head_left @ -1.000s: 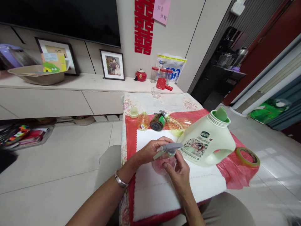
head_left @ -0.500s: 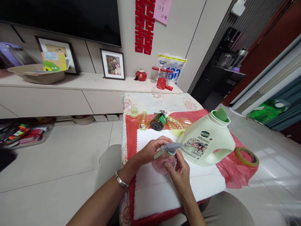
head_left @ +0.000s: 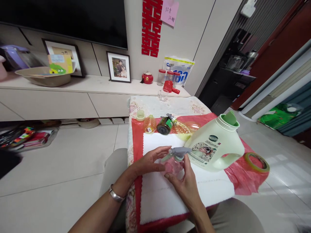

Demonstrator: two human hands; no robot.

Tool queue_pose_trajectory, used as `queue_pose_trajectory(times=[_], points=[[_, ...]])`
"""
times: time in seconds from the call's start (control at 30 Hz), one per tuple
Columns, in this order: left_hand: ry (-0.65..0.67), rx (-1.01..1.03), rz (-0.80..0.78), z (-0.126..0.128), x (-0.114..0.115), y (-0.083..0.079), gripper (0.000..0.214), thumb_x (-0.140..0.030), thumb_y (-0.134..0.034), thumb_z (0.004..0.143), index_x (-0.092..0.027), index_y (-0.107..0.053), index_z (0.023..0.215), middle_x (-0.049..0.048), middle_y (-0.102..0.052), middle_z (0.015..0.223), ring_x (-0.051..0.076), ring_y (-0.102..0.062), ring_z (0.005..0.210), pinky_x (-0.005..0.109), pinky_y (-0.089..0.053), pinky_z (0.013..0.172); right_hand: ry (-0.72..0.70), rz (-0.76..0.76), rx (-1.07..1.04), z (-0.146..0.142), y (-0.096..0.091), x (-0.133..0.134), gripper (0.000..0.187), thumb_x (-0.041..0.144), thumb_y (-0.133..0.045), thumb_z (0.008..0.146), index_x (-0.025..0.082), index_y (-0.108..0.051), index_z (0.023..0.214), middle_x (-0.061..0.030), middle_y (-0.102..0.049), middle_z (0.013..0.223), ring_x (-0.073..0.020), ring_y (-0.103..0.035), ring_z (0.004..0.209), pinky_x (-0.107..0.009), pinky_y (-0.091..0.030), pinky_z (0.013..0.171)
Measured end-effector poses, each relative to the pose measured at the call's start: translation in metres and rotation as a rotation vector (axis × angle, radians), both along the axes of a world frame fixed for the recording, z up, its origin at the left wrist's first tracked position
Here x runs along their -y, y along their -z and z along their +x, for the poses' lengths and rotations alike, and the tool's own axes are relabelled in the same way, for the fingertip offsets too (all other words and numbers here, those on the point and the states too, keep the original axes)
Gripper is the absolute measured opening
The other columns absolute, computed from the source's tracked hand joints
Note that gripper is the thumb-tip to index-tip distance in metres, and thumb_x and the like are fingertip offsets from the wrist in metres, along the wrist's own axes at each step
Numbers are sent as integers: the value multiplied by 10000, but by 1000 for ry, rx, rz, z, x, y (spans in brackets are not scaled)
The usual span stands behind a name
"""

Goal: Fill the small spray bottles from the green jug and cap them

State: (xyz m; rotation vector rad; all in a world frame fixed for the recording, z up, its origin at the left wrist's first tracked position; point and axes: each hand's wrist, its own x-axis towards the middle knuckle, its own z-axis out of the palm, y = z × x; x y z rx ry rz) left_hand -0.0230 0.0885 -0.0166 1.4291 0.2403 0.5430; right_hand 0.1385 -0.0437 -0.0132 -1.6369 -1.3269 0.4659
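A pink see-through spray bottle (head_left: 175, 164) with a grey trigger head (head_left: 181, 150) stands between my hands over the white cloth (head_left: 165, 204). My right hand (head_left: 186, 183) grips it, thumb on the near side and fingers behind the neck. My left hand (head_left: 152, 161) is at its left side with thumb and fingers apart; whether it touches the bottle I cannot tell. A large pale green detergent jug (head_left: 216, 147) stands just beyond my right hand, a green spout in its mouth.
Behind the cloth are a pale green cap (head_left: 140, 115), an orange ribbed bottle (head_left: 150, 124), a dark bottle (head_left: 164, 127) and a clear yellowish bottle (head_left: 182, 127) lying down. A tape roll (head_left: 257, 162) lies at the right. A glass cup (head_left: 163, 95) stands at the table's far edge.
My left hand has come off the trigger head and opened, moving left and down beside the bottle. My right hand keeps its grip. The view has shifted slightly.
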Motion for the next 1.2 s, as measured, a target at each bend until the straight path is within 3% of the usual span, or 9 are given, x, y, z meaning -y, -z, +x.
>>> queue_pose_trajectory(times=[0.2, 0.37, 0.5, 0.6, 0.7, 0.87, 1.0, 1.1, 1.2], points=[[90, -57, 133, -9, 0, 5, 955, -359, -836, 745, -288, -307, 1537, 100, -292, 1641, 302, -282, 1509, 520, -218, 1243, 33, -4, 67, -1, 13, 4, 953, 573, -698, 814, 257, -213, 1571, -157, -442, 1477, -359, -473, 1319, -574, -443, 1060], [-57, -257, 390, -3, 6, 5, 899, -361, -840, 724, -224, -394, 1492, 138, -444, 1538, 329, -420, 1412, 523, -323, 1193, 68, 14, 53, -4, 18, 5, 1041, 567, -718, 802, 236, -123, 1590, -169, -350, 1546, -350, -381, 1403, -553, -419, 1097], [-177, -255, 444, 7, 18, 7, 787, -298, -827, 709, -217, -487, 1414, 126, -551, 1404, 297, -532, 1280, 479, -428, 1114, 126, 15, 16, -7, 12, 3, 1086, 542, -753, 753, 198, -141, 1581, -190, -374, 1526, -369, -396, 1388, -582, -392, 1108], [-249, -255, 412, 12, 29, 0, 801, -239, -825, 681, -224, -490, 1408, 120, -557, 1376, 291, -540, 1266, 465, -436, 1105, 159, 20, -20, -6, 0, 5, 1058, 499, -766, 736, 209, -186, 1571, -173, -437, 1485, -365, -448, 1348, -573, -420, 1090], [-277, -226, 355, 14, 39, -14, 808, -296, -855, 682, -229, -498, 1403, 121, -542, 1391, 301, -517, 1300, 466, -403, 1138, 163, 28, -63, 0, -19, 12, 972, 460, -798, 716, 226, -308, 1521, -145, -538, 1385, -345, -529, 1267, -526, -498, 1025], [-181, -156, 289, 14, 47, -31, 932, -397, -887, 672, -293, -418, 1471, 109, -454, 1485, 322, -432, 1381, 477, -394, 1145, 80, 61, -212, 16, -58, 30, 788, 390, -819, 741, 257, -427, 1412, -103, -610, 1277, -279, -624, 1133, -432, -579, 922], [-92, -173, 252, 17, 49, -32, 911, -314, -863, 691, -336, -399, 1474, 89, -432, 1499, 304, -477, 1329, 473, -447, 1080, 94, 128, -244, 33, -86, 48, 793, 384, -830, 737, 264, -451, 1422, -115, -615, 1287, -291, -633, 1141, -438, -575, 941], [-108, -270, 240, 24, 50, -29, 802, -209, -777, 715, -324, -445, 1437, 78, -479, 1453, 277, -534, 1253, 464, -471, 1045, 129, 176, -270, 50, -101, 61, 892, 388, -847, 716, 278, -403, 1482, -129, -586, 1342, -319, -624, 1167, -493, -552, 980], [-147, -341, 266, 34, 49, -25, 688, -183, -692, 728, -295, -505, 1381, 76, -530, 1397, 262, -585, 1179, 436, -514, 987, 119, 208, -320, 69, -115, 73, 860, 380, -840, 730, 287, -423, 1476, -143, -575, 1360, -337, -624, 1168, -507, -574, 935]])
